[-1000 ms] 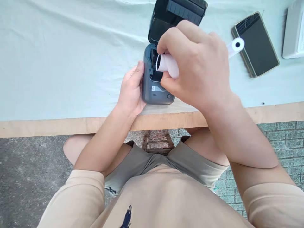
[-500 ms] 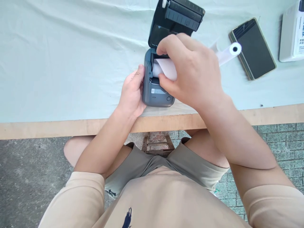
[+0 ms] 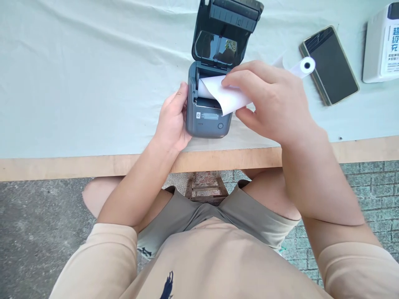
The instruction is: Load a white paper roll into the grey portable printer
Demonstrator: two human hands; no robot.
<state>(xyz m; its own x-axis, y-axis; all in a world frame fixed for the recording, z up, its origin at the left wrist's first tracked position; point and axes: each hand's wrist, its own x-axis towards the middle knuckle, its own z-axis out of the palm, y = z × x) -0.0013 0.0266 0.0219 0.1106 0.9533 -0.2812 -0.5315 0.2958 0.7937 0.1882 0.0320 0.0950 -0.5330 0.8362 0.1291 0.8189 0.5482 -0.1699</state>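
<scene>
My left hand (image 3: 173, 118) is wrapped round the left side of a dark grey portable label printer (image 3: 208, 131), with the thumb along its edge. The printer's lid (image 3: 226, 33) stands raised, away from me. A white paper roll (image 3: 204, 89) sits in the compartment, its loose end curling out over the front right. My right hand (image 3: 264, 95) has its fingertips on that loose paper, the index finger on top and the thumb by its lower edge. Behind the right hand lies a second, thin white paper roll (image 3: 307, 65), partly hidden.
A smartphone (image 3: 333, 64) with a dark screen lies to the right, close to the second roll. A white box-shaped device (image 3: 380, 50) with printed labels stands at the far right. The wooden table edge (image 3: 218, 161) runs in front of my body.
My right hand has drawn back to the right, out of the compartment, and more of the paper's loose end shows. The left hand still holds the printer.
</scene>
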